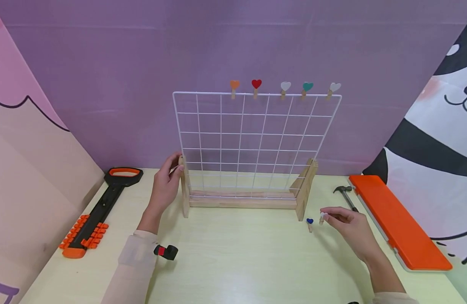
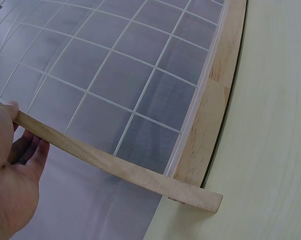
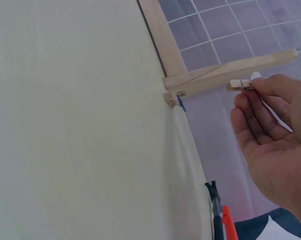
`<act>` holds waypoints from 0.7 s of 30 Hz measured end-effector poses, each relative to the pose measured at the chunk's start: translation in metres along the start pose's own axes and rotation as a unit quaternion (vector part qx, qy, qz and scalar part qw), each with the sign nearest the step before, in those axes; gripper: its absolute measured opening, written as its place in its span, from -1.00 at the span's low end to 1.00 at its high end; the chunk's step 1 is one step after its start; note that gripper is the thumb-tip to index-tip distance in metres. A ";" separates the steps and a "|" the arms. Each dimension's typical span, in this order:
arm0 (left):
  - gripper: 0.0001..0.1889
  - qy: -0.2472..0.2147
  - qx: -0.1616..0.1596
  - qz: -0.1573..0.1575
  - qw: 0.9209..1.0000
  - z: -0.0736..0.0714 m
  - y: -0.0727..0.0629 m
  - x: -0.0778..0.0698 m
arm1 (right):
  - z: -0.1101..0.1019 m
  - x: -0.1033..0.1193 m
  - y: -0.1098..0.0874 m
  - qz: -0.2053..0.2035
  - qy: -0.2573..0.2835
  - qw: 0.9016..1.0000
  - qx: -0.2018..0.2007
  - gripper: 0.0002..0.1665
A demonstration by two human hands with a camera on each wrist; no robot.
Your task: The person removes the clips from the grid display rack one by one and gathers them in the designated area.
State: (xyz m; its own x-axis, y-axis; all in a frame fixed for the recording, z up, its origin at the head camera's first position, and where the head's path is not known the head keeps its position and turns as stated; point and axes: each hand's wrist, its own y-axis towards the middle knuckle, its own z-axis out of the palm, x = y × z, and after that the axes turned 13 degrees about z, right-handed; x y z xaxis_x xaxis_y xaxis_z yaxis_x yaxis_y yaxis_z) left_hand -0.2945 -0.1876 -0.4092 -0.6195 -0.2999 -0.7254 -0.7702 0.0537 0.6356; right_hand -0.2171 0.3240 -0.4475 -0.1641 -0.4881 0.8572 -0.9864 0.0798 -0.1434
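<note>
You show five heart clips (image 1: 256,84) on the grid's top wire (image 1: 206,93) from twelve to two o'clock, apparently leaving two, the white clip (image 3: 240,85) your right hand (image 1: 349,230) pinches and the blue clip (image 1: 310,223) lying beside it, both near four, while your left hand (image 1: 167,183) grips the stand (image 1: 185,192) at eight.
</note>
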 end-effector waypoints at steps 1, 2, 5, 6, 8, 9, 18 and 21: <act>-0.51 0.001 0.000 -0.001 1.000 0.000 0.000 0.000 | 0.001 -0.002 -0.001 0.007 0.002 1.000 0.004 -0.44; -0.51 0.001 -0.001 -0.001 1.000 0.000 0.000 0.000 | 0.002 -0.005 -0.001 0.012 0.003 1.000 0.008 -0.44; -0.51 0.002 -0.002 -0.001 1.000 0.000 0.000 0.001 | 0.005 -0.010 -0.004 0.014 0.012 1.000 0.018 -0.44; -0.51 0.002 -0.002 -0.001 1.000 0.000 0.000 0.001 | 0.006 -0.012 -0.005 0.012 0.013 1.000 0.020 -0.45; -0.50 0.002 -0.002 -0.002 1.000 0.000 -0.001 0.001 | 0.009 -0.014 -0.007 0.009 0.012 1.000 0.022 -0.47; -0.50 0.002 -0.002 -0.002 1.000 0.000 -0.001 0.002 | 0.010 -0.014 -0.008 0.008 0.010 1.000 0.022 -0.49; -0.50 0.004 0.001 -0.003 1.000 0.000 -0.001 0.002 | 0.018 -0.025 -0.008 0.028 -0.008 0.998 0.056 -0.58; -0.50 0.003 0.001 -0.004 1.000 0.000 -0.001 0.002 | 0.019 -0.026 -0.009 0.029 -0.013 0.997 0.064 -0.61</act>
State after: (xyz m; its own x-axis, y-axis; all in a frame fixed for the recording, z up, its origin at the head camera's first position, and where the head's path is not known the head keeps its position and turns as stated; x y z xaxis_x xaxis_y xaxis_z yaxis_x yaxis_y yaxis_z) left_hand -0.2951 -0.1881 -0.4113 -0.6125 -0.3060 -0.7288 -0.7754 0.0538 0.6291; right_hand -0.2041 0.3190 -0.4778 -0.2187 -0.5085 0.8328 -0.9667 -0.0030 -0.2557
